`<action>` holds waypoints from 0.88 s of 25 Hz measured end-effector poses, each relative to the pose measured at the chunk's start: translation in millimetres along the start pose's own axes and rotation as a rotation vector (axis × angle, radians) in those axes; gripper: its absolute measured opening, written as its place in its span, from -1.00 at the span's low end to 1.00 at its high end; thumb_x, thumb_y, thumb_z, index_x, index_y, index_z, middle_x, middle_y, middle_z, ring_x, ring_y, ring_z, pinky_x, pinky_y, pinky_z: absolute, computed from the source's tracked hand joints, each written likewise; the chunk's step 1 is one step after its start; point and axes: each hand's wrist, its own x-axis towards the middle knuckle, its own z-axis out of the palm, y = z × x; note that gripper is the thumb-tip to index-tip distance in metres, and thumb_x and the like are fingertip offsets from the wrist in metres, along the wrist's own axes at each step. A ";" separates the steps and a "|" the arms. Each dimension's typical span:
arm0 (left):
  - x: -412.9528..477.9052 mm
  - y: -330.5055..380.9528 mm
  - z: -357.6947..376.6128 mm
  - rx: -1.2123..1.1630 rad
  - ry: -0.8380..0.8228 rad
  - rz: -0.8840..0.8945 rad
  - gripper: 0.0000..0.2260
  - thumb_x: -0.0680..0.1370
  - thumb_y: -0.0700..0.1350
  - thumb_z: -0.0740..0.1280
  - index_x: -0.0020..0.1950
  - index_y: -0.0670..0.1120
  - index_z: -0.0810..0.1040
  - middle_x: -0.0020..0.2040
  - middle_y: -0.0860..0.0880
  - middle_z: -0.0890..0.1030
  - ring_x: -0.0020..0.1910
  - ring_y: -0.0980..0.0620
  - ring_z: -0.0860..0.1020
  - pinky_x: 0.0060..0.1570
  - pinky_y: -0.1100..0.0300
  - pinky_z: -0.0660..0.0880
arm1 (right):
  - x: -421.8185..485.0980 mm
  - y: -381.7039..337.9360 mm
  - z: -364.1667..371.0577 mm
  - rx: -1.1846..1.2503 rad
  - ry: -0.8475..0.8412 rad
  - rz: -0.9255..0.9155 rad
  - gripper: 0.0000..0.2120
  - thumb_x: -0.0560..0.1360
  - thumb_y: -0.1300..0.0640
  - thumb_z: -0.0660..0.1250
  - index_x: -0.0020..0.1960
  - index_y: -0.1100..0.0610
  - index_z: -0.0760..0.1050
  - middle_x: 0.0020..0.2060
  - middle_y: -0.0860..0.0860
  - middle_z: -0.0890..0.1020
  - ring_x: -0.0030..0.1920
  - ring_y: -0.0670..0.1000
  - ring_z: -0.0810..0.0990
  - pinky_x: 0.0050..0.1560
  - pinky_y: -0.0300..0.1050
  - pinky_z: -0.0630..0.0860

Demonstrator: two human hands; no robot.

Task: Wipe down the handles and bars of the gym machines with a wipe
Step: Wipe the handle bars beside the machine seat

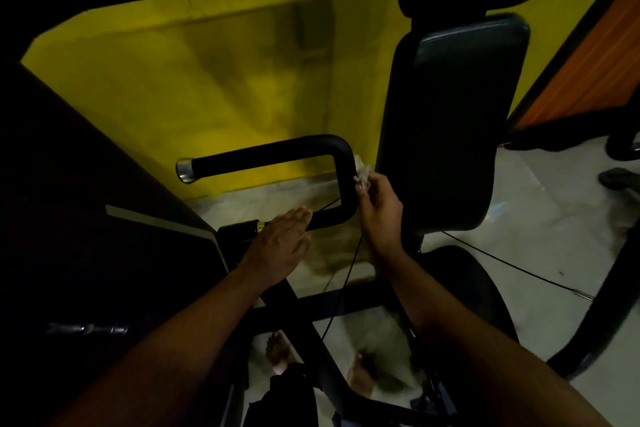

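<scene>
Left hand flat, grip wide; right hand, grip round half-hidden wipe by bar.

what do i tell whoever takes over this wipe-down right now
Right hand pinches the wipe against the upright part of the black U-shaped handle, beside the back pad.
Left hand is flat, fingers straight, on the handle's lower run, holding nothing.
Done: cannot tell which stretches are already wiped.
Left: probably the top run out to the chrome end cap, then other machines' bars.
</scene>
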 end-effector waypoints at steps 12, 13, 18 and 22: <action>1.5 -12.8 1.2 -0.055 -0.039 0.025 -0.50 0.65 -0.03 0.18 0.57 -0.10 0.18 0.56 -0.03 0.21 0.54 0.05 0.13 0.51 0.16 0.05 | 1.9 6.5 -9.0 -0.935 -0.200 -0.853 -0.56 0.39 0.23 0.51 0.25 0.20 0.56 0.15 0.19 0.56 0.08 0.17 0.34 -0.03 0.00 0.54; 0.7 -12.4 2.0 -0.055 -0.037 0.020 -0.50 0.64 0.00 0.17 0.56 -0.10 0.18 0.55 -0.04 0.22 0.54 0.04 0.14 0.51 0.16 0.05 | -1.2 6.7 -8.4 -0.954 -0.207 -0.885 -0.57 0.38 0.23 0.50 0.23 0.21 0.56 0.13 0.18 0.56 0.06 0.16 0.35 -0.03 -0.01 0.54; -1.9 -11.5 3.3 -0.012 -0.026 0.041 -0.45 0.61 0.09 0.05 0.56 -0.13 0.18 0.55 -0.06 0.22 0.54 0.03 0.15 0.51 0.09 0.10 | 7.4 -6.5 1.5 -0.833 -0.149 -0.775 -0.58 0.44 0.29 0.42 0.30 0.21 0.49 0.13 0.20 0.53 0.03 0.21 0.45 -0.09 0.04 0.54; 7.1 -8.0 6.3 0.010 -0.029 0.022 -0.46 0.64 0.09 0.03 0.59 -0.09 0.10 0.58 -0.03 0.13 0.55 0.08 0.06 0.50 0.18 -0.05 | -8.8 13.6 -1.1 -0.525 -0.041 -0.503 -0.75 0.47 0.28 0.40 0.14 0.17 0.53 0.05 0.10 0.54 0.06 0.07 0.48 -0.03 -0.03 0.52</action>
